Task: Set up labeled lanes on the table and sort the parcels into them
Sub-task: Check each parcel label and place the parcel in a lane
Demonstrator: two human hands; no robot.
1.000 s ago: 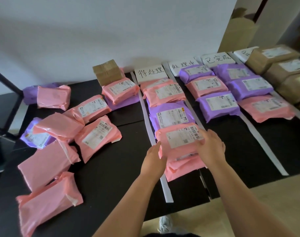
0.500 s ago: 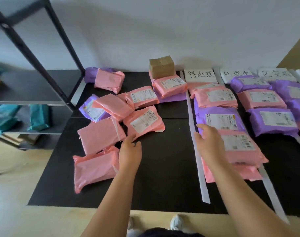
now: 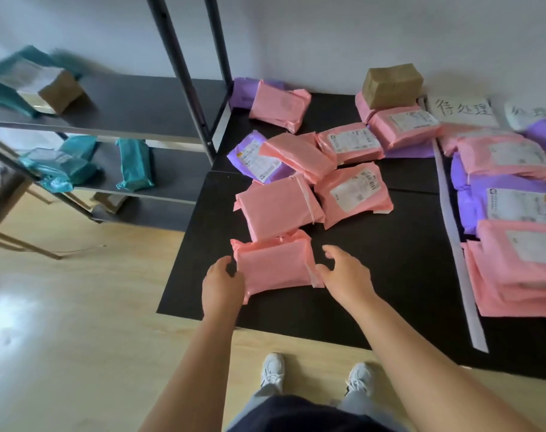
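Left hand point(image 3: 223, 283), right hand point(image 3: 348, 275) flank pink parcel point(image 3: 276, 265); black table point(image 3: 399, 275), wood floor point(image 3: 78, 322).

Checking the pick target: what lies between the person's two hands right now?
The head view shows the nearest pink parcel between the left hand and right hand, one at each end, lying on the black table.

Smooth, faintly glossy plastic: pink parcel point(image 3: 274, 269). Matt black: table point(image 3: 390, 275). Glossy wood: floor point(image 3: 78, 307).
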